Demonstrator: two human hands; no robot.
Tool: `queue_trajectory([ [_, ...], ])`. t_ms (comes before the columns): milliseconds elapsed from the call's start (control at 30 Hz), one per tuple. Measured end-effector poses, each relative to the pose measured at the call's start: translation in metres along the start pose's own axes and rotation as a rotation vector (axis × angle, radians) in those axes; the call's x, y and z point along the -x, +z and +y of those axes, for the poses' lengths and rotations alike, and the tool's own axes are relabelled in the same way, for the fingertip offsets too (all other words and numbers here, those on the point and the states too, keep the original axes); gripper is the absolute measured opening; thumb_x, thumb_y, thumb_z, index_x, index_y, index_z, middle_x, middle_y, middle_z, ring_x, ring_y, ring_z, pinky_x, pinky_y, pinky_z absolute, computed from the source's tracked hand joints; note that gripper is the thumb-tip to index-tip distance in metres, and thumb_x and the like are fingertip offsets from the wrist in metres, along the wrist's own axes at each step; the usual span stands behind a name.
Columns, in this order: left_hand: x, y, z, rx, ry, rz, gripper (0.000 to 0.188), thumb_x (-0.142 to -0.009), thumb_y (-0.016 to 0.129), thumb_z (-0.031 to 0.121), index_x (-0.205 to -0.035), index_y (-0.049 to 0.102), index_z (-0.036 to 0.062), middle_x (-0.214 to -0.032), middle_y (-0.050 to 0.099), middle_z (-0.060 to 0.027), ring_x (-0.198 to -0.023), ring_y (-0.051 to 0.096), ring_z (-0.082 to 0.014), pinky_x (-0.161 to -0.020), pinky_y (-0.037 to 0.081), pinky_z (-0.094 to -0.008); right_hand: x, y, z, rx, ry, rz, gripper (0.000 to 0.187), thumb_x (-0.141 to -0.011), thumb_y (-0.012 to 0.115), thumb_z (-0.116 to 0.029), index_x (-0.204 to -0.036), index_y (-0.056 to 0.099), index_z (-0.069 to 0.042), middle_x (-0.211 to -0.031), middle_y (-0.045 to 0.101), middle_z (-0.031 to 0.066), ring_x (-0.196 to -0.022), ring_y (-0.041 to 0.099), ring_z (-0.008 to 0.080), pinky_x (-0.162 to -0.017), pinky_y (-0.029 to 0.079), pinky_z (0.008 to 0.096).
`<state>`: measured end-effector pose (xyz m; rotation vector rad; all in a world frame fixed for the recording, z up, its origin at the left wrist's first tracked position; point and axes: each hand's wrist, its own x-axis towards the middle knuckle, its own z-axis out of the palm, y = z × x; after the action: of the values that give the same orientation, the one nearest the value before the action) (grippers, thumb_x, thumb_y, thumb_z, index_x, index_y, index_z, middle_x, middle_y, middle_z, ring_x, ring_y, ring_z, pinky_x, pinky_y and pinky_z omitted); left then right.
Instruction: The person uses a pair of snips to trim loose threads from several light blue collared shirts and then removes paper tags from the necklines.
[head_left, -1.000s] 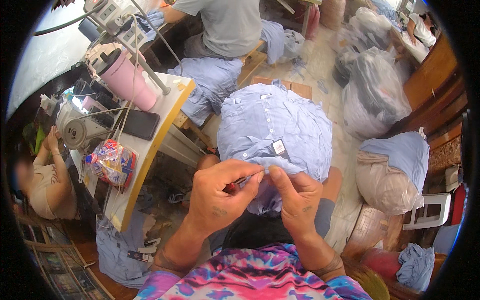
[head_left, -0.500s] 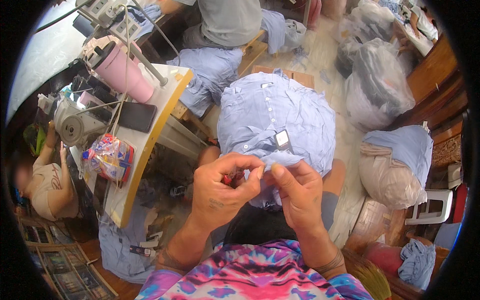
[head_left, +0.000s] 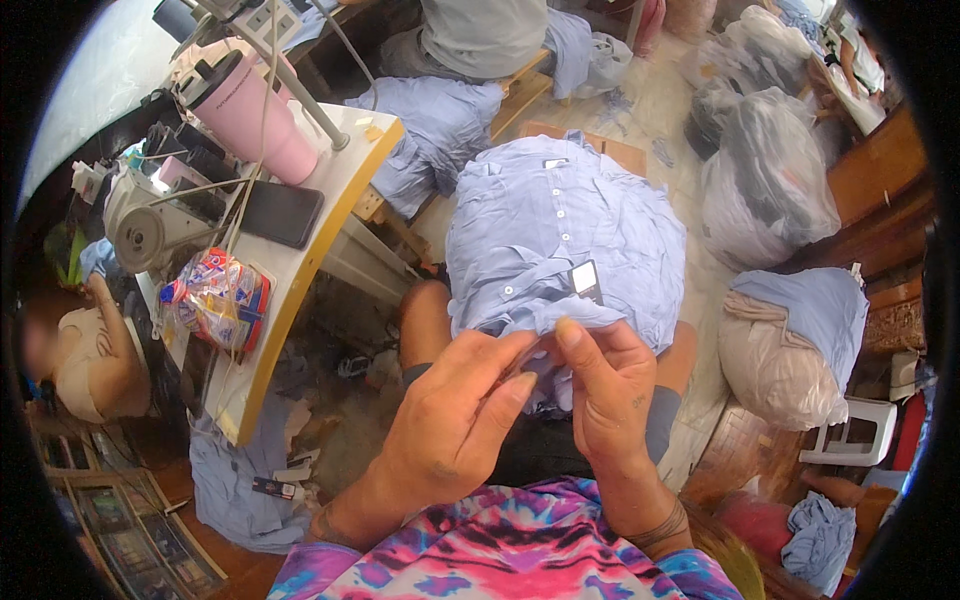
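Observation:
A light blue buttoned shirt point(head_left: 565, 215) lies over a rounded bundle on my lap. A white-and-dark tag point(head_left: 584, 279) rests on its front. My right hand point(head_left: 608, 385) is closed, its thumb and fingers pinching a gathered edge of the shirt. Beside it on the left, my left hand point(head_left: 465, 405) has its thumb and forefinger drawn together close to that same edge. Something thin and dark shows between those left fingertips, too small to make out. The rest of the left palm is turned away and hidden.
At left stands a table point(head_left: 345, 205) with a pink tumbler point(head_left: 250, 115), a phone point(head_left: 283, 212) and a bread bag point(head_left: 220, 300). Plastic-wrapped bundles point(head_left: 770, 175) and a covered sack point(head_left: 785, 350) stand at right. Ahead, a person in grey point(head_left: 480, 35) sits on a bench.
My left hand has turned and its fingers have straightened; the small red thing seen in it before is hidden now. My right hand keeps its pinch. The whole view has shifted slightly.

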<state>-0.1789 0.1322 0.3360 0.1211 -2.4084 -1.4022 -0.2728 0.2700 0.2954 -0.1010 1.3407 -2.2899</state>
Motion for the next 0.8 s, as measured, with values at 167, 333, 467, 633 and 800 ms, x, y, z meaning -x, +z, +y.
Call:
queue_trajectory([
  [167, 0.0, -0.001, 0.006, -0.052, -0.102, -0.02, 0.035, -0.096, 0.07, 0.011, -0.124, 0.062, -0.0099, -0.098, 0.063, -0.0171, -0.075, 0.065, -0.0241, -0.067, 0.052, -0.0329, 0.0, 0.004, 0.003, 0.034, -0.015, 0.001, 0.022, -0.094, 0.075, -0.007, -0.113, 0.07, 0.003, -0.103, 0.074, 0.0092, -0.092, 0.069, 0.0149, -0.084, 0.053, 0.0295],
  [333, -0.001, -0.001, 0.004, -0.032, -0.104, 0.013, 0.034, -0.094, 0.072, 0.009, -0.122, 0.064, -0.0091, -0.098, 0.063, -0.0158, -0.074, 0.066, -0.0228, -0.065, 0.053, -0.0325, 0.0, 0.007, 0.008, 0.017, -0.075, -0.009, 0.019, -0.096, 0.074, -0.006, -0.112, 0.072, 0.003, -0.101, 0.075, 0.0093, -0.091, 0.069, 0.0128, -0.084, 0.055, 0.0275],
  [467, -0.002, -0.003, 0.002, -0.039, -0.106, 0.013, 0.034, -0.093, 0.072, 0.007, -0.122, 0.065, -0.0085, -0.097, 0.064, -0.0154, -0.074, 0.067, -0.0222, -0.065, 0.054, -0.0322, 0.0, 0.007, 0.009, 0.021, -0.076, -0.014, 0.019, -0.096, 0.074, -0.006, -0.113, 0.072, 0.003, -0.101, 0.075, 0.0091, -0.091, 0.069, 0.0127, -0.084, 0.055, 0.0278],
  [633, -0.001, -0.005, 0.002, -0.026, -0.133, 0.013, 0.034, -0.092, 0.073, 0.007, -0.122, 0.065, -0.0073, -0.097, 0.064, -0.0152, -0.075, 0.068, -0.0221, -0.066, 0.054, -0.0318, 0.0, 0.008, 0.011, 0.018, -0.077, -0.008, 0.019, -0.096, 0.074, -0.006, -0.112, 0.072, 0.003, -0.101, 0.075, 0.0086, -0.09, 0.069, 0.0128, -0.083, 0.055, 0.0274],
  [800, 0.002, -0.005, 0.002, -0.021, -0.149, 0.028, 0.034, -0.091, 0.074, 0.006, -0.122, 0.066, -0.007, -0.097, 0.064, -0.015, -0.075, 0.068, -0.022, -0.066, 0.053, -0.0315, 0.002, 0.01, 0.011, -0.001, -0.073, -0.006, 0.018, -0.096, 0.075, -0.006, -0.112, 0.072, 0.003, -0.1, 0.075, 0.0082, -0.089, 0.069, 0.0128, -0.082, 0.055, 0.0276],
])
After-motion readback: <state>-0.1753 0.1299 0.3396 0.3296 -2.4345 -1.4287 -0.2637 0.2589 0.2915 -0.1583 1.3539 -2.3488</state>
